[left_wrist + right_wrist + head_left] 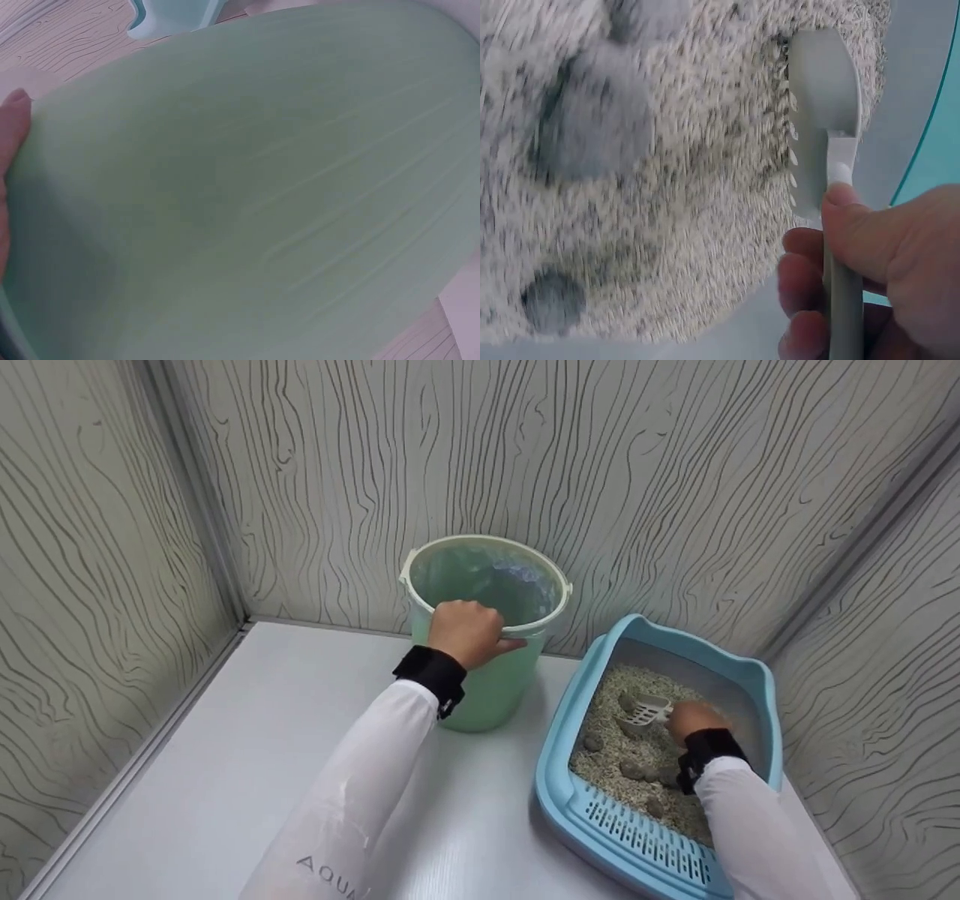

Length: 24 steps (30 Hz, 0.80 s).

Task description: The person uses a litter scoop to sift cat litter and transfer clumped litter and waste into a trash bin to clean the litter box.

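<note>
A green bucket with a pale rim stands against the back wall. My left hand grips its near rim, fingers over the edge and thumb outside; in the left wrist view the bucket's side fills most of the picture. To the right, my right hand reaches into a blue litter box. It holds a slotted litter scoop by the handle, thumb along the top. The scoop's head lies at the pellet litter. Dark round clumps sit in the litter to its left.
Both boxes stand on a white tabletop. Wood-grain panels rise behind and at both sides. The litter box has a perforated front ledge and high back walls. A bail handle joint sticks out at the bucket's rim.
</note>
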Available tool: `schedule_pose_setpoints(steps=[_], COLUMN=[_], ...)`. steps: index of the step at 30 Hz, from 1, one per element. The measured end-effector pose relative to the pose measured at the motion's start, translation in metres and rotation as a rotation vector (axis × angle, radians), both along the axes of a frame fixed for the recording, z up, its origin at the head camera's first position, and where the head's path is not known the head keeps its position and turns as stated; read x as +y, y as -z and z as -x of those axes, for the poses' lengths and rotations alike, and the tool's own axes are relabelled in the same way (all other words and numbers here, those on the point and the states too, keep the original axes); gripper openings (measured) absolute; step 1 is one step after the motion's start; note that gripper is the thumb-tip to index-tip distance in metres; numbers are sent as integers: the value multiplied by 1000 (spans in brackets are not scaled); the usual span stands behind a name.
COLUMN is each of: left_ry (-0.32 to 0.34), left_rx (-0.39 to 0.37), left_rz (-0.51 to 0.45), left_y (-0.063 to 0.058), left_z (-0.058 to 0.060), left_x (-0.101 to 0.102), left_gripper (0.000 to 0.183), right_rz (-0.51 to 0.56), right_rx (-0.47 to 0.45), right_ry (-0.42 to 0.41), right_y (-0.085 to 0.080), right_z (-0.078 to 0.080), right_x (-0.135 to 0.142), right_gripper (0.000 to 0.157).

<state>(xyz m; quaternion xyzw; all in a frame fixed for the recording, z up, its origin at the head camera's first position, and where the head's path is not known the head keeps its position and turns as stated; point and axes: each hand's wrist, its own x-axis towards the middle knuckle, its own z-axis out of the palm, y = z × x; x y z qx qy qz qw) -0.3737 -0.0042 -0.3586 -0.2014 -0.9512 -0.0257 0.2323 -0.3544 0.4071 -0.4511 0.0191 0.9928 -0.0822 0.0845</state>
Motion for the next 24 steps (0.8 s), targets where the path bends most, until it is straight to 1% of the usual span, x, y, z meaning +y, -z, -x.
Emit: schedule_pose_setpoints(steps=[4,7,10,12,14,16,19,23,24], left_ry=[-16,4,15,13,8,14,19,10,7], left_rx=[-13,-26,-34,-33,-29,-24,-11,-8,-13], left_rz=[1,-5,-2,-6,-9,-20,-13,4,4], left_y=[0,1,2,2,1,1,-1,-1,-2], left_z=[-2,-2,-1,-1,-1,-1,0,0,0], left_x=[-1,0,3,5,6,6,6,4,3], left_gripper=[72,71,71,72,72,72,73,72,72], right_rz=[41,62,92,115,134,143,123,94,99], right_rx=[4,1,1,-2,-7,-23,-44,-53,-52], right_ry=[-64,-79,-77,-79,-72,-61,-46,-42,-34], right_y=[10,15,17,18,15,10,0,-14,-17], right_z=[4,3,1,0,-2,-4,-8,-15,-16], right_x=[-11,-14,-13,-12,-11,-10,-7,-2,-1], right_gripper=[21,21,24,32,36,36,33,39,37])
